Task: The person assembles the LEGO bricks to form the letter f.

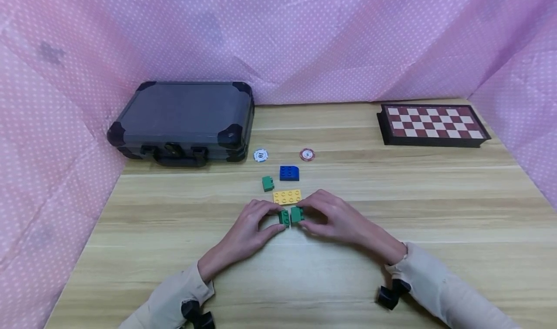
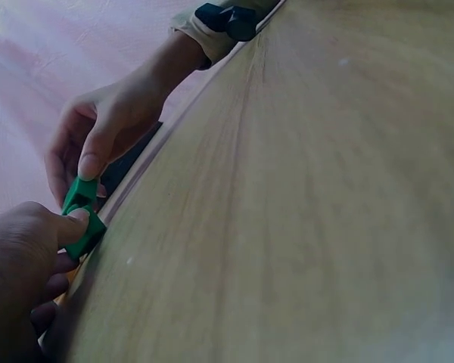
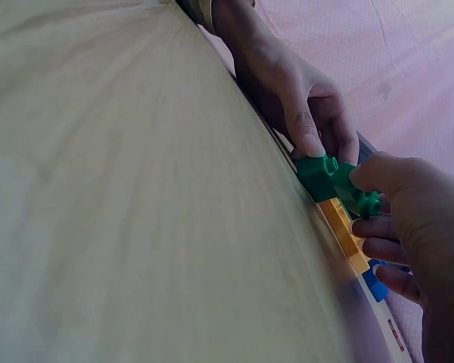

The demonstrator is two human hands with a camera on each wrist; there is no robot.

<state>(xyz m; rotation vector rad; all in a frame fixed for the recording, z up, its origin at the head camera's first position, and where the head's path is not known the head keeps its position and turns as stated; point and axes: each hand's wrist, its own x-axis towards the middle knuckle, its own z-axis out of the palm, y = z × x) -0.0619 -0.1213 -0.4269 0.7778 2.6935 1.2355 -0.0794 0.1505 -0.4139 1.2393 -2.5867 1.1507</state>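
Near the middle of the table my left hand (image 1: 248, 227) pinches a green toy brick (image 1: 284, 218) between thumb and fingers, its studs facing up. Just right of it, my right hand (image 1: 337, 216) pinches a second green brick (image 1: 297, 214), tilted so its studs point right. In the head view a narrow gap separates the two bricks; in the right wrist view they look close or touching. A yellow eight-stud brick (image 1: 287, 197) lies directly behind them. Farther back are a blue brick (image 1: 289, 173) and a third green brick (image 1: 267, 183) on its side.
A white-and-blue poker chip (image 1: 261, 155) and a red poker chip (image 1: 307, 154) lie beyond the bricks. At the back left sits a grey hard case (image 1: 187, 111); a checkered game board (image 1: 435, 122) is at the back right. Pink dotted cloth (image 1: 313, 44) hangs behind the wooden table (image 1: 304, 285).
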